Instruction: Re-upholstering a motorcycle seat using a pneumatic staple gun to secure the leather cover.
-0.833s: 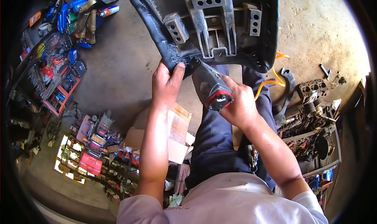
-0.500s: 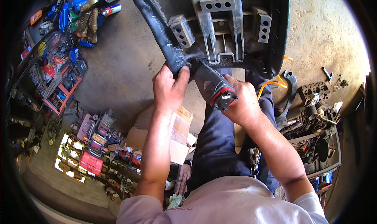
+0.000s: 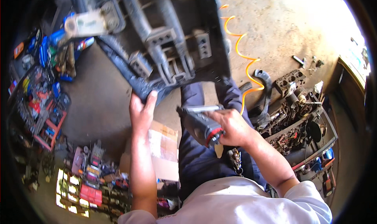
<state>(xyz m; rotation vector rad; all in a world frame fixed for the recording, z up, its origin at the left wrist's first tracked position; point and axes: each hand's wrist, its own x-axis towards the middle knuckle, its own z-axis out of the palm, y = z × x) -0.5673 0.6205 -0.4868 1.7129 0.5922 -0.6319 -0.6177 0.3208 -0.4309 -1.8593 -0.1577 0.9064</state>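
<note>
— Left hand [image 3: 142, 111]?
— Clamped on the lower edge of the black metal frame [image 3: 165, 55], fingers curled over the rim, thumb on the near side. Raised above the lap, in front of the dark blue trousers [image 3: 200, 157].

— Right hand [image 3: 231, 126]?
— Wrapped around the pneumatic tool [image 3: 200, 125], fingers closed on its grey body just right of the red band. Held below the frame, apart from it, not touching.

— Long axis of the tool?
— Slanted: tail end with the red band down and to the right near the palm, nose up and to the left, aimed toward the frame's lower edge and the left hand. A bright metal lever along its top side.

— And the frame itself?
— Tilted, long bars running from upper left down to lower right, perforated brackets standing off its face. Blurred in places, so finer detail not readable.

— Around the frame?
— Right of it, an orange coiled air hose [image 3: 239, 43] across the concrete floor [image 3: 290, 23]. Further right and lower, a tray of greasy engine parts [image 3: 302, 122]. Left of the frame, open tool cases [image 3: 43, 102] with red edges. Below it, beside the left forearm, flattened cardboard [image 3: 163, 149] and socket sets [image 3: 90, 173].
</note>
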